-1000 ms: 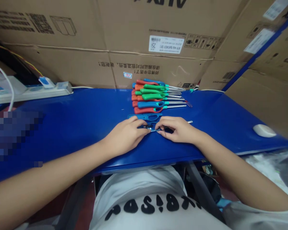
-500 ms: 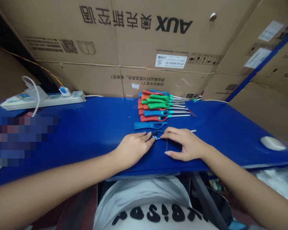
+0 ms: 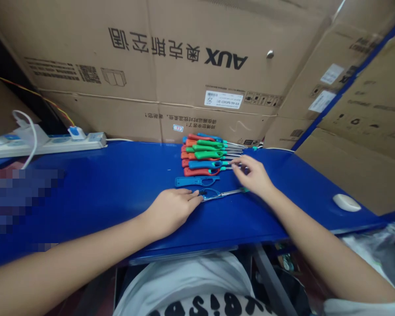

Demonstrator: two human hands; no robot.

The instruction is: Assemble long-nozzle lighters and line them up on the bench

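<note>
My left hand (image 3: 173,210) lies over the handle end of an opened blue lighter (image 3: 212,193), its fingers closed on that part. The lighter's metal tube points right and ends near a green piece. Behind it a separate blue handle shell (image 3: 195,181) lies flat. My right hand (image 3: 250,173) is over the tube ends of the piled lighters, with thumb and index finger together; whatever is between them is too small to make out. Red, green and blue long-tube lighters (image 3: 210,154) form the pile.
A white power strip (image 3: 52,145) with plugs and cables sits at the back left. Cardboard (image 3: 171,74) stands behind the blue table (image 3: 128,175). A white oval object (image 3: 346,202) rests on the right side.
My right hand has left the opened lighter and moved back to the tubes of the pile, its fingers coming together. My left hand stays on the handle. The whole view has shifted.
</note>
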